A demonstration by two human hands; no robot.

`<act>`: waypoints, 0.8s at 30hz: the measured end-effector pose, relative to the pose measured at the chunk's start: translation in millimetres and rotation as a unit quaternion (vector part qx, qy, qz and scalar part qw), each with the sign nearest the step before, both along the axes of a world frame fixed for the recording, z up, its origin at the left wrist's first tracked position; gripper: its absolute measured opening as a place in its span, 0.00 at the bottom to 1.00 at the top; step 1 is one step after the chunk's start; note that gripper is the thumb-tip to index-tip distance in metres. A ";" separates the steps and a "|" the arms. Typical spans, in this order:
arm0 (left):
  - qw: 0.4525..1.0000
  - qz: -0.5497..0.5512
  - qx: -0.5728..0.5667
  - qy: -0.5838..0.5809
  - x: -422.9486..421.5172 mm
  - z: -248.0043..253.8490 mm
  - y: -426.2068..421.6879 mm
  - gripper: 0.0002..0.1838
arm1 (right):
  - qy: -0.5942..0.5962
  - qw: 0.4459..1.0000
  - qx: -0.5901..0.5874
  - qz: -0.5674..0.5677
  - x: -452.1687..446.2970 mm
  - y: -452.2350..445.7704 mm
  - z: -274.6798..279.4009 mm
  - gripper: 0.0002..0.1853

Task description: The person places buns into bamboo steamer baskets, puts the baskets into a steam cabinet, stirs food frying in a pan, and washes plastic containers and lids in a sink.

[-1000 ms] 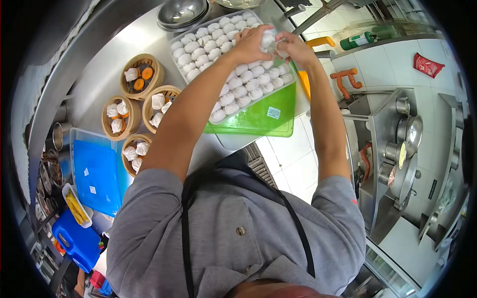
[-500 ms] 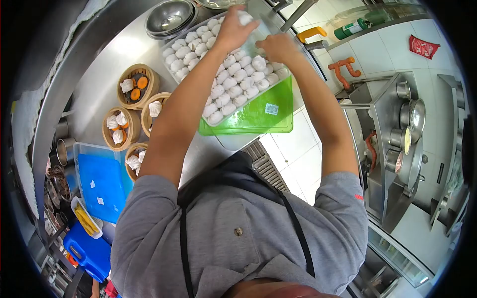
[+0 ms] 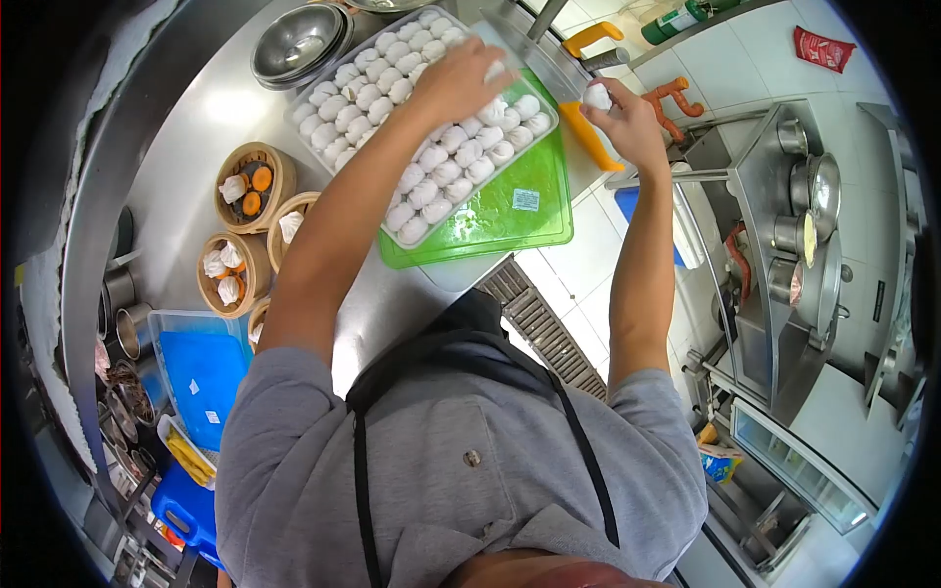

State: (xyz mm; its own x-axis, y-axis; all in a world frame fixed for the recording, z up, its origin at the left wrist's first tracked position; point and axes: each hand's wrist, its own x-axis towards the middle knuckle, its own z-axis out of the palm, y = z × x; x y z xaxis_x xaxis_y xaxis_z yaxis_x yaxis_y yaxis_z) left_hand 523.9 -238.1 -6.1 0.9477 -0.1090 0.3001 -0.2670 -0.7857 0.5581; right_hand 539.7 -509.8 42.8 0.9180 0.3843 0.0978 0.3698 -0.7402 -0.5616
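A white bun (image 3: 596,96) is held in the fingers of my right hand (image 3: 628,123), off to the right of the plastic tray (image 3: 461,211). My left hand (image 3: 459,86), blurred by motion, is over the tray's far right part. Another white bun (image 3: 495,71) shows between its fingers and thumb. Rows of white buns (image 3: 451,143) fill much of the tray. Under it lies a green plastic lid (image 3: 480,235), with a label near its right side.
Round bamboo steamers (image 3: 257,186) with buns and orange slices stand on the steel counter (image 3: 196,127) at left. Metal bowls (image 3: 297,44) are stacked at the back. A blue-lidded container (image 3: 201,377) sits lower left. Yellow-orange handles (image 3: 591,137) are near my right hand.
My right hand has moved right, away from the tray, with a bun now visible in it. My left hand has come nearer with its bun. The view has shifted slightly.
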 end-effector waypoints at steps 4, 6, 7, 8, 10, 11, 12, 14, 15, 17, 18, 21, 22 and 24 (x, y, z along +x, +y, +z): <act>0.980 -0.109 0.110 0.126 -25.1 -7.6 -6.2 0.26 | 0.006 0.998 0.059 -0.008 -19.5 3.6 -5.0 0.24; 0.987 -0.120 0.077 0.077 -15.8 -11.5 -6.6 0.24 | 0.005 0.998 0.064 -0.017 -21.9 2.0 -6.0 0.23; 0.987 -0.122 0.079 0.075 -9.4 -11.1 -11.1 0.24 | 0.012 0.996 0.088 -0.021 -24.2 -0.4 -8.3 0.23; 0.991 -0.086 0.074 0.069 -2.2 -10.8 -18.5 0.25 | 0.018 0.993 0.112 -0.024 -25.8 -2.3 -10.8 0.22; 0.994 -0.050 0.069 0.063 -1.7 -10.7 -25.7 0.25 | 0.030 0.992 0.116 -0.035 -31.0 -2.8 -9.2 0.22; 0.988 -0.029 0.151 0.025 -6.0 -12.8 -29.1 0.26 | 0.041 0.991 0.116 -0.044 -33.4 -4.0 -7.5 0.21; 0.973 -0.007 0.230 -0.013 -9.1 -16.6 -32.8 0.28 | 0.040 0.992 0.115 -0.043 -36.7 -6.8 -5.4 0.21; 0.978 -0.011 0.209 0.002 -6.8 -40.8 -29.9 0.29 | 0.036 0.992 0.118 -0.040 -39.1 -9.0 -3.0 0.20; 0.982 -0.019 0.188 0.022 -7.7 -44.2 -26.0 0.30 | 0.037 0.991 0.122 -0.040 -36.3 -9.2 -7.6 0.20; 0.979 -0.001 0.196 0.052 -8.2 -49.3 -27.2 0.31 | 0.058 0.977 0.199 -0.039 -33.0 -10.0 -16.2 0.21; 0.976 0.016 0.203 0.073 -7.5 -46.2 -28.2 0.31 | 0.055 0.978 0.198 -0.035 -34.7 -3.7 -9.6 0.21; 0.974 0.038 0.224 -0.003 -18.8 -43.3 -20.3 0.31 | 0.024 0.987 0.155 -0.036 -42.7 21.6 9.0 0.21; 0.973 0.045 0.224 -0.008 -24.4 -28.9 -17.1 0.31 | 0.042 0.982 0.185 -0.010 -41.2 29.2 5.7 0.22; 0.994 0.055 -0.061 0.074 -52.8 0.4 0.3 0.32 | 0.067 0.973 0.220 0.029 -40.6 49.3 2.6 0.22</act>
State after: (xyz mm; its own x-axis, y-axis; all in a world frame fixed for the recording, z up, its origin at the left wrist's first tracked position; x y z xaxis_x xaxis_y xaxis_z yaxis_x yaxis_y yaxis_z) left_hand 471.1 -237.7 -5.8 0.9864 0.0270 0.1621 -0.0914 -0.7296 0.6777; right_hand 499.2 -460.5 45.4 0.9119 0.3840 0.1447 0.3048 -0.3975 -0.8655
